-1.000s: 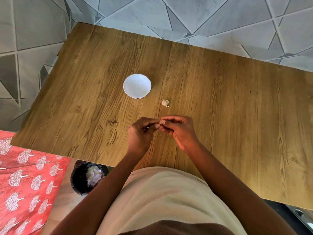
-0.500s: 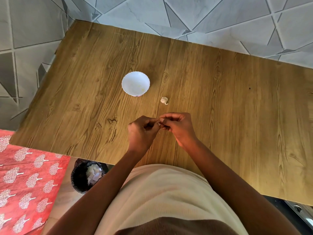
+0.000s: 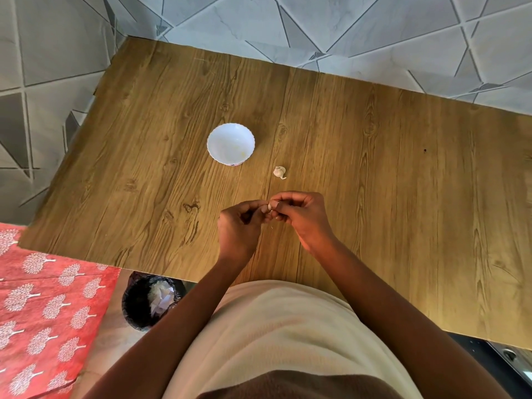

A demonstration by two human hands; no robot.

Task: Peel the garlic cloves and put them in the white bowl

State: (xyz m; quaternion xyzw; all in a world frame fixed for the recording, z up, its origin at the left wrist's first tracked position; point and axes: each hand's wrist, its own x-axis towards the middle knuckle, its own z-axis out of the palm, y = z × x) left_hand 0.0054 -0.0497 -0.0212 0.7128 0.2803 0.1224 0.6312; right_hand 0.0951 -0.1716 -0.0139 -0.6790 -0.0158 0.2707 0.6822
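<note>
Both hands, left (image 3: 239,226) and right (image 3: 302,217), pinch one clove (image 3: 269,207) mid-frame. Another clove (image 3: 279,171) lies just above them, the bowl (image 3: 231,144) up-left.

Soft, even daylight — bright on the wooden table (image 3: 374,174), with a warm glow near its front edge. The hands cast only faint shadows. Wide-angle distortion bends the table's edges; the white bowl (image 3: 231,131) is slightly overexposed — detail inside is washed out.
</note>
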